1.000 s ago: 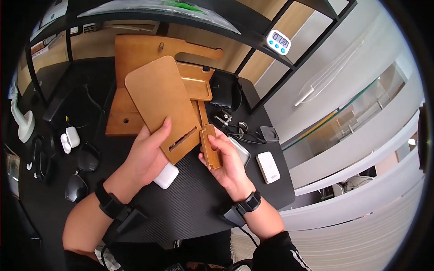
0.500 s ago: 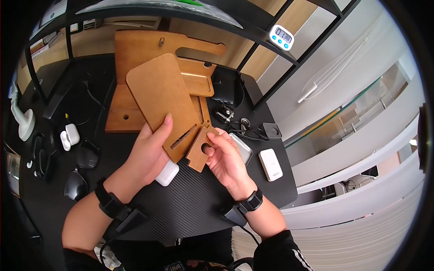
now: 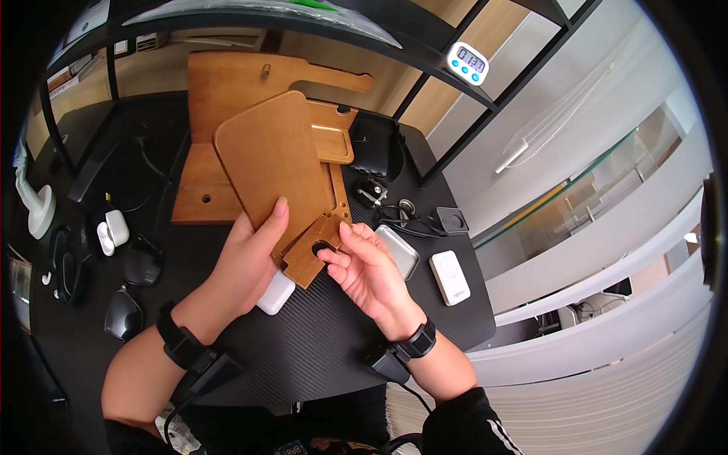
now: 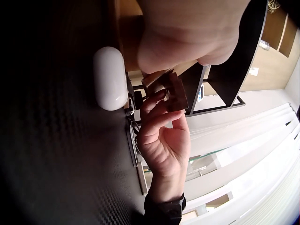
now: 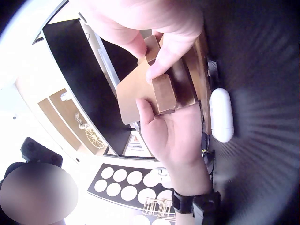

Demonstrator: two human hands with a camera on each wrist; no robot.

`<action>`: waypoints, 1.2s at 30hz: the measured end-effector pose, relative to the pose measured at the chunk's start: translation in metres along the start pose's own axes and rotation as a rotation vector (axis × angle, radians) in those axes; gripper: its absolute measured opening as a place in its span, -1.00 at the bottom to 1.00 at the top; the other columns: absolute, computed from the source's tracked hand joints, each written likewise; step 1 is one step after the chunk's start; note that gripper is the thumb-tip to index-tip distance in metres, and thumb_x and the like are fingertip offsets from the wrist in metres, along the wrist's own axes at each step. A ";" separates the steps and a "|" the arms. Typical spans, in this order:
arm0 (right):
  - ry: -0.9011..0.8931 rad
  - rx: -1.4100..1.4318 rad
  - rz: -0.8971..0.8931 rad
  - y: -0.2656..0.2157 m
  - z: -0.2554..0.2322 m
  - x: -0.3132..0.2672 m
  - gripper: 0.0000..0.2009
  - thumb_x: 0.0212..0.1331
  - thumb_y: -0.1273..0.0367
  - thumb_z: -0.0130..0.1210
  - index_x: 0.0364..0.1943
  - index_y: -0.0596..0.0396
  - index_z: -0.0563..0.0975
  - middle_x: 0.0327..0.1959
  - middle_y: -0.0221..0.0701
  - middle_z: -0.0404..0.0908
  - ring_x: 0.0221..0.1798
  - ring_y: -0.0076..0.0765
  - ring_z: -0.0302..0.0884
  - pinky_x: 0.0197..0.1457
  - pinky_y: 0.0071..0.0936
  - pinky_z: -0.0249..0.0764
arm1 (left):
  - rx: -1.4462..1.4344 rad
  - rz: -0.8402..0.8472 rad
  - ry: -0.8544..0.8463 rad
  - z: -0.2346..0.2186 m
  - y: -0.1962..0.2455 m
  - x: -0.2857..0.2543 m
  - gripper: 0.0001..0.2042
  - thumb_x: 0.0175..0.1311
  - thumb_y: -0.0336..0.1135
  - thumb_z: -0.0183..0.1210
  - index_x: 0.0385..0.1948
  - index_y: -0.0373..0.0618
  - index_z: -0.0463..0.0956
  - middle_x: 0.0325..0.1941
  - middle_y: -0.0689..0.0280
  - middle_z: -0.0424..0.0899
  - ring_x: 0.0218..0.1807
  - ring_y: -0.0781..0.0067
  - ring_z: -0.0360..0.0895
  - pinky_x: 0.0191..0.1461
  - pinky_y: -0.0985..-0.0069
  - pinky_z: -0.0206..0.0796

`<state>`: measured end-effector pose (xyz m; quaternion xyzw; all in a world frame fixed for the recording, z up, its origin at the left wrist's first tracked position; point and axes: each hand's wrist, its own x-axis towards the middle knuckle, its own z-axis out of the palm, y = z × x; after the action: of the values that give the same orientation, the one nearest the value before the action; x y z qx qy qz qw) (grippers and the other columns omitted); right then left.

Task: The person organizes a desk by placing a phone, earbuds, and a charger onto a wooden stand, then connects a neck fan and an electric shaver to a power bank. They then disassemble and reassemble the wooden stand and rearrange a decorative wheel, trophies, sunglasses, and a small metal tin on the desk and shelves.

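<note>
While the left hand (image 3: 246,262) grips the lower end of a large, round-cornered brown wooden panel (image 3: 273,159) left of centre, the right hand (image 3: 373,271) pinches a small, notched brown wooden block (image 3: 303,263), which extends lower-left from the pinch.

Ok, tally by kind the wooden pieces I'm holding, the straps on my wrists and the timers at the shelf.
Held wooden pieces: 2 (large panel, small notched piece)
Wrist straps: 2 (left strap, right strap)
Timers: 1 (white timer)
Total: 5
</note>
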<state>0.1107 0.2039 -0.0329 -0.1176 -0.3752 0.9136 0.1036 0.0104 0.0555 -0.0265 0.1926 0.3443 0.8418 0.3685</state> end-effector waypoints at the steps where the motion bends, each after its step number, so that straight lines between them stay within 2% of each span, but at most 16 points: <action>1: 0.005 0.006 0.005 0.000 0.001 0.000 -0.93 0.27 0.40 0.03 -0.31 0.08 0.43 -0.35 -0.37 0.57 -0.24 -0.26 0.66 -0.33 -0.53 0.65 | 0.006 -0.005 -0.015 0.000 0.000 -0.001 -0.68 0.43 -0.21 -0.11 0.09 -0.17 0.25 0.12 0.31 0.41 0.15 0.51 0.36 0.21 0.47 0.21; 8: 0.033 0.003 0.001 0.002 -0.001 0.001 -0.91 0.28 0.37 0.02 -0.34 0.06 0.42 -0.38 -0.37 0.57 -0.24 -0.27 0.66 -0.30 -0.54 0.66 | 0.043 0.012 -0.021 -0.001 -0.004 -0.001 -0.67 0.42 -0.19 -0.09 0.09 -0.17 0.26 0.12 0.31 0.40 0.13 0.53 0.36 0.20 0.49 0.21; 11: 0.018 0.006 -0.001 0.002 0.000 0.000 -0.91 0.28 0.37 0.01 -0.33 0.07 0.42 -0.34 -0.34 0.58 -0.21 -0.27 0.65 -0.28 -0.54 0.66 | 0.079 0.011 -0.001 -0.003 -0.008 -0.002 -0.66 0.41 -0.18 -0.07 0.08 -0.20 0.28 0.10 0.30 0.41 0.11 0.56 0.36 0.18 0.51 0.21; 13: 0.049 -0.016 0.006 0.001 0.004 0.000 -0.90 0.28 0.37 0.02 -0.33 0.08 0.42 -0.30 -0.30 0.59 -0.18 -0.26 0.64 -0.24 -0.55 0.66 | 0.257 0.041 -0.069 -0.006 -0.010 -0.003 -0.65 0.40 -0.17 -0.05 0.06 -0.23 0.30 0.05 0.30 0.44 0.09 0.58 0.36 0.16 0.54 0.21; 17: 0.026 -0.010 0.000 0.002 -0.001 0.001 -0.90 0.27 0.37 0.02 -0.33 0.09 0.43 -0.25 -0.26 0.59 -0.16 -0.24 0.63 -0.20 -0.55 0.65 | 0.243 0.057 -0.041 -0.001 -0.009 -0.005 -0.65 0.41 -0.16 -0.06 0.05 -0.24 0.33 0.01 0.30 0.47 0.06 0.59 0.37 0.15 0.56 0.21; 20: 0.012 -0.014 -0.003 0.003 -0.003 0.000 -0.90 0.27 0.35 0.02 -0.34 0.05 0.49 -0.24 -0.29 0.61 -0.17 -0.31 0.63 -0.13 -0.53 0.62 | 0.166 0.055 -0.041 -0.001 -0.010 -0.004 -0.66 0.38 -0.21 0.00 0.05 -0.24 0.32 0.00 0.31 0.48 0.02 0.59 0.40 0.12 0.55 0.25; 22: -0.002 0.059 -0.006 0.004 -0.003 0.000 -0.90 0.27 0.38 0.02 -0.35 0.08 0.43 -0.31 -0.36 0.57 -0.14 -0.21 0.62 -0.09 -0.48 0.63 | 0.264 0.051 -0.087 -0.003 -0.008 -0.006 -0.63 0.25 -0.33 0.15 0.05 -0.23 0.32 0.00 0.32 0.49 0.02 0.58 0.43 0.10 0.53 0.29; 23: -0.003 0.060 -0.005 0.004 -0.004 0.000 -0.90 0.27 0.38 0.02 -0.35 0.08 0.43 -0.31 -0.36 0.57 -0.14 -0.21 0.62 -0.09 -0.48 0.63 | 0.265 0.050 -0.086 -0.001 -0.006 -0.006 -0.63 0.25 -0.33 0.15 0.05 -0.23 0.32 0.00 0.32 0.49 0.02 0.58 0.43 0.10 0.53 0.29; 25: -0.014 0.076 0.007 0.005 -0.006 0.001 -0.90 0.26 0.37 0.03 -0.36 0.07 0.43 -0.34 -0.41 0.56 -0.11 -0.21 0.60 -0.05 -0.47 0.61 | 0.322 0.021 -0.193 0.005 0.002 -0.007 -0.53 0.06 -0.47 0.29 0.04 -0.22 0.33 -0.02 0.32 0.51 0.03 0.54 0.46 0.10 0.52 0.31; 28: 0.020 0.082 0.026 0.005 -0.008 0.001 -0.90 0.25 0.36 0.05 -0.36 0.05 0.43 -0.34 -0.43 0.55 -0.08 -0.22 0.59 -0.05 -0.48 0.60 | 0.438 0.098 -0.237 0.004 0.001 -0.005 -0.42 -0.05 -0.53 0.32 0.08 -0.20 0.28 0.03 0.29 0.48 0.10 0.50 0.42 0.17 0.50 0.26; 29: 0.020 0.081 0.027 0.004 -0.008 0.001 -0.90 0.25 0.36 0.05 -0.36 0.05 0.43 -0.34 -0.43 0.55 -0.08 -0.22 0.59 -0.05 -0.48 0.60 | 0.437 0.099 -0.235 0.004 -0.002 -0.004 -0.42 -0.05 -0.53 0.32 0.08 -0.20 0.28 0.03 0.29 0.48 0.10 0.50 0.42 0.17 0.50 0.26; 31: 0.073 0.143 0.033 0.001 -0.007 0.001 -0.90 0.25 0.36 0.06 -0.37 0.04 0.44 -0.34 -0.44 0.55 -0.09 -0.23 0.59 -0.07 -0.50 0.60 | 0.341 0.202 -0.249 0.002 -0.011 -0.003 -0.35 -0.06 -0.56 0.30 0.13 -0.18 0.19 0.11 0.27 0.41 0.17 0.48 0.36 0.22 0.47 0.22; 36: 0.086 0.131 -0.010 0.002 -0.002 0.001 -0.90 0.25 0.37 0.06 -0.39 0.02 0.43 -0.34 -0.43 0.55 -0.10 -0.25 0.60 -0.10 -0.51 0.61 | 0.409 0.231 -0.238 -0.002 -0.016 -0.002 -0.33 -0.05 -0.61 0.23 0.17 -0.19 0.11 0.14 0.26 0.36 0.21 0.47 0.31 0.25 0.46 0.17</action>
<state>0.1099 0.2042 -0.0361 -0.1480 -0.3105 0.9297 0.1319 0.0189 0.0611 -0.0396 0.3985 0.4372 0.7627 0.2614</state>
